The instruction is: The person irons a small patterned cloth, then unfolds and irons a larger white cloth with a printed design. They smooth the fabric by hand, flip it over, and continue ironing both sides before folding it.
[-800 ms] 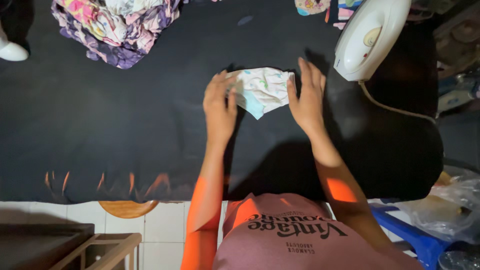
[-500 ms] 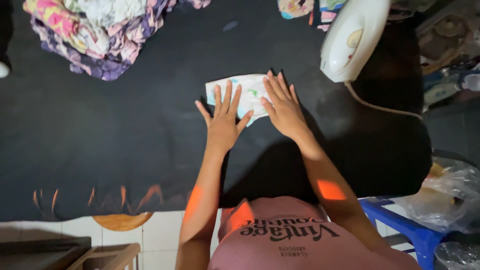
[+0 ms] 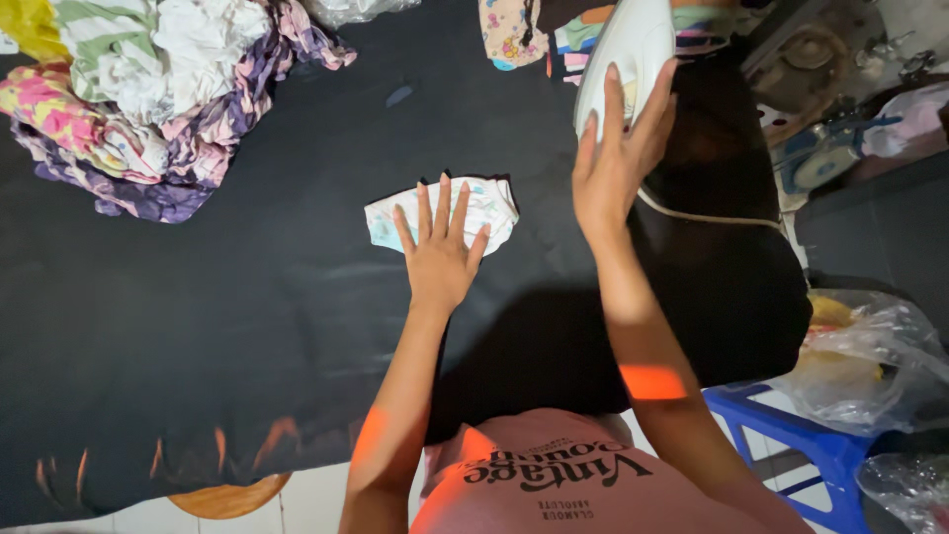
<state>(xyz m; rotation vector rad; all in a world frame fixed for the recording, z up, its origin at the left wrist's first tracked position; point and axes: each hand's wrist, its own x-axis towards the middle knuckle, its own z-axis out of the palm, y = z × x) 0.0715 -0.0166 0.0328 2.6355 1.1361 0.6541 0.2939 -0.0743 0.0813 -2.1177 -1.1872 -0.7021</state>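
I see left hand flat, fingers spread apart, pinning small folded white-and-mint patterned cloth at middle of black-covered counter. Right hand raised, fingers apart, holding nothing, just short of white electric iron. Step, by my judgement: cloth held ready for pressing. Next move calls for firm handle grip, cord kept off cloth.
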